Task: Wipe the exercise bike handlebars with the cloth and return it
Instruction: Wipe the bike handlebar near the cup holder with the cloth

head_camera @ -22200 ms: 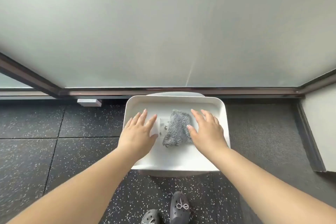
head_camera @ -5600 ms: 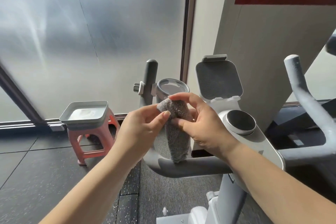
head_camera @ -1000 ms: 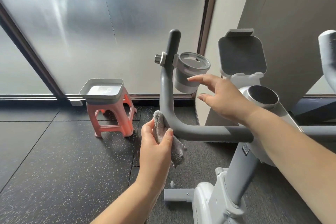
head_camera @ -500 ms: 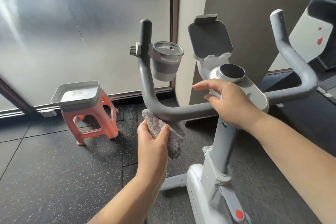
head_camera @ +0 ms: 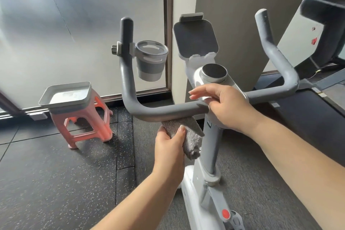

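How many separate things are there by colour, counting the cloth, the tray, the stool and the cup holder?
Grey: 3, the cloth, the tray and the cup holder
Pink: 1, the stool
Total: 4

head view, looking down, close.

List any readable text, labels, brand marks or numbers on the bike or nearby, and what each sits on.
None can be read.
Small label on the bike post, just below the handlebars: too small and blurred.
Faint marks on the floor of the white tray on the pink stool: illegible.
Red marks on the wall at far right: shapes only, no legible text.
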The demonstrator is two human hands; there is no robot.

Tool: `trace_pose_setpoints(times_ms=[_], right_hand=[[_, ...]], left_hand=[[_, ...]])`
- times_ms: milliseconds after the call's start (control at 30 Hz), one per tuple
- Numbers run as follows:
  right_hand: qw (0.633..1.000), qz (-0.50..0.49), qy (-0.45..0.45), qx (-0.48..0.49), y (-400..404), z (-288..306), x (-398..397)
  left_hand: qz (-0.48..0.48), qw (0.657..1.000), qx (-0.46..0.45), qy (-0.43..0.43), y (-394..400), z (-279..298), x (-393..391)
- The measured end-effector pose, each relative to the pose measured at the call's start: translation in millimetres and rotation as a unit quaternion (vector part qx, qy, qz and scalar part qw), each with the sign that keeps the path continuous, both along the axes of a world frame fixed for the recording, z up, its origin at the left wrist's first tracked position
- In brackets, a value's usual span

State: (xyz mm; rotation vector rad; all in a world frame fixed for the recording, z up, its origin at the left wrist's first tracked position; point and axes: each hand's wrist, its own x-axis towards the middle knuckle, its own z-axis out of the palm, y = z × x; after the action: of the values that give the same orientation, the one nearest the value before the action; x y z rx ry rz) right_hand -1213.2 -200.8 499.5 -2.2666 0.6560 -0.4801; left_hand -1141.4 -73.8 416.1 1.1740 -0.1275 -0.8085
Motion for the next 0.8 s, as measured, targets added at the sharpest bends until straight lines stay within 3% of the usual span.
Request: trace_pose_setpoints(times_ms=[300,467,800], right_hand=[[1.000,0.010,-0.012,0.002,-4.1,-5.9,0.7],[1.000,0.010,-0.007,0.003,-3.3,-5.0,-0.9],[0.996,0.039,0.042,-0.075,0.3,-8.7,-0.4]], left_hand=[[-0.026,0.996,-0.045,0.077,-37.4,17.4,-16.8],[-0.052,0.989,-0.080,0.114,-19.0,19.5,-1.6],[0.022,0.993,-0.101,0.058,45.2,23.7,50.4]])
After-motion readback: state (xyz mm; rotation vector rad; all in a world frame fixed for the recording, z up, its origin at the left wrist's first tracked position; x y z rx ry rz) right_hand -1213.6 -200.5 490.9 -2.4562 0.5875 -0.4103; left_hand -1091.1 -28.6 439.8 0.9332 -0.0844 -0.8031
